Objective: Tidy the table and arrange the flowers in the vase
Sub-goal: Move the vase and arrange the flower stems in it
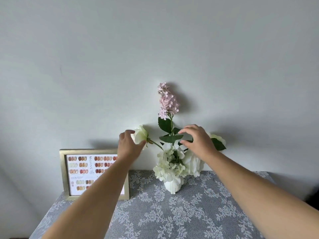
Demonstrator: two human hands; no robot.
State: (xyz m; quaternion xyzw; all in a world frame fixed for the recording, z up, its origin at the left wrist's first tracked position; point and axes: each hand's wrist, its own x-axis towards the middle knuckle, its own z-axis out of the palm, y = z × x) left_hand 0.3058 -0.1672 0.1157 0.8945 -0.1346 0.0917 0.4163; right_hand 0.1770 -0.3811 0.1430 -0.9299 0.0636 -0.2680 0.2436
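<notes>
The step in hand looks like final arranging: all flowers sit in the vase (173,185) at the back of the table (172,214), beside a frame (94,175); the left hand (128,147) cups the left rose (141,134), fingers loosely curled about its head; the right hand (196,144) hovers over the leaves (170,138), fingers spread, gripping nothing; the rose stem slants up-left from the vase; the lilac (166,100) stands upright; a 2nd rose (218,139) leans right; next, probably a gentle tilt.
</notes>
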